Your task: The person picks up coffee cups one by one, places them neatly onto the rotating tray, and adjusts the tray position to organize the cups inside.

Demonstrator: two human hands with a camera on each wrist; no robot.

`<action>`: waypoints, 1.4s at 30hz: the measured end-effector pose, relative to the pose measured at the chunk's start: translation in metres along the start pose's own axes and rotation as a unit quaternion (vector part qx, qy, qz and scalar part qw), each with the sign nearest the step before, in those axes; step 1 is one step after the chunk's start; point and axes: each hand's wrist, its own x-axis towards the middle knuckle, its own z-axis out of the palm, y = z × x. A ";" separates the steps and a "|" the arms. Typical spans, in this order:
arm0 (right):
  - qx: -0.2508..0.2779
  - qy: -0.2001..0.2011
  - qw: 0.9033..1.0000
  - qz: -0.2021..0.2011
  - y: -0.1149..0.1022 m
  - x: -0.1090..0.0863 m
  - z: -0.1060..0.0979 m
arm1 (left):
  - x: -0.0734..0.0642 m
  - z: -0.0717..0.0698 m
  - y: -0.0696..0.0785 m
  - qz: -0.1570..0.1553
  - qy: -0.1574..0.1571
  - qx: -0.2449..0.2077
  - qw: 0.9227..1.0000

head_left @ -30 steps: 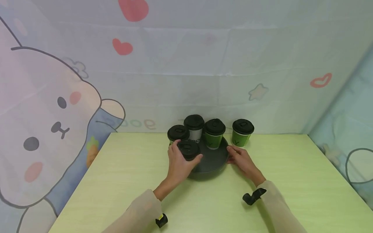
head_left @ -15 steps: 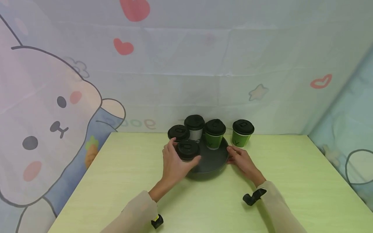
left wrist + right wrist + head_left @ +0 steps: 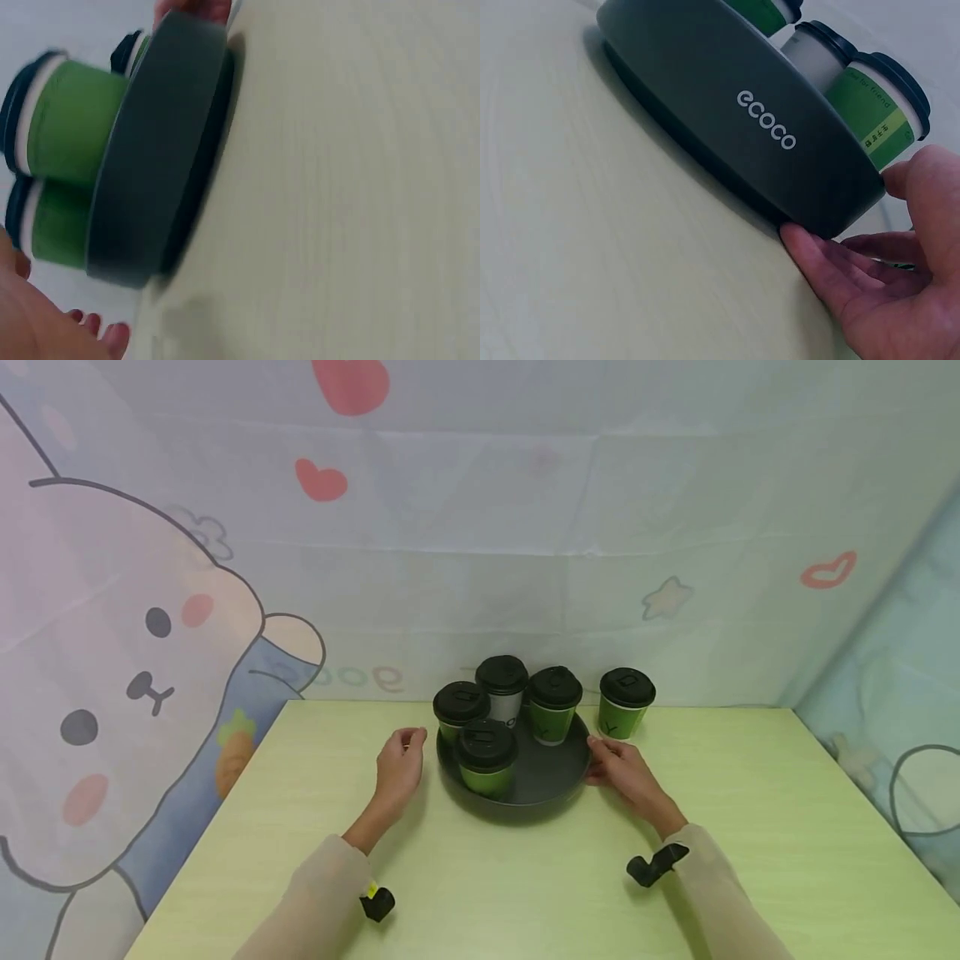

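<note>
A dark grey round tray (image 3: 551, 774) marked "ecoco" carries several lidded paper coffee cups. At its near left stands a green cup (image 3: 487, 779); behind that are another green cup (image 3: 450, 727), a white-grey cup (image 3: 504, 703) and a green cup (image 3: 553, 720) to the right. My right hand (image 3: 628, 781) grips the tray's right edge, thumb at the rim and fingers against the underside, as the right wrist view shows. Just off the tray's left side, my left hand (image 3: 397, 767) holds nothing; its fingers point toward the tray in the left wrist view.
One more green cup (image 3: 621, 714) with a black lid stands on the table right of the tray, near the back edge. The pale yellow-green table (image 3: 750, 802) meets a printed cloth (image 3: 480, 527) hanging behind it.
My left hand has let go of the near left cup, which now stands on the tray, and has moved left to beside the tray. The right hand keeps its place at the rim.
</note>
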 end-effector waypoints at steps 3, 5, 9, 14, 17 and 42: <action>0.006 -0.003 1.000 0.014 -0.001 0.001 0.001 | 0.008 -0.004 -0.012 -0.067 -0.068 -0.030 0.995; 0.010 -0.006 1.000 0.019 -0.001 0.002 0.001 | 0.012 -0.003 -0.019 -0.092 -0.101 -0.064 0.989; 0.009 -0.018 1.000 0.023 -0.001 0.002 0.001 | 0.018 -0.002 -0.026 -0.099 -0.131 -0.100 0.981; 0.012 -0.047 0.998 0.025 -0.002 0.000 -0.004 | 0.022 -0.003 -0.030 -0.091 -0.147 -0.106 0.979; 0.015 -0.064 0.998 0.025 -0.003 -0.001 -0.007 | 0.024 -0.003 -0.030 -0.087 -0.153 -0.109 0.978; 0.022 -0.088 0.995 0.041 -0.006 0.001 -0.012 | 0.029 -0.002 -0.036 -0.080 -0.178 -0.121 0.973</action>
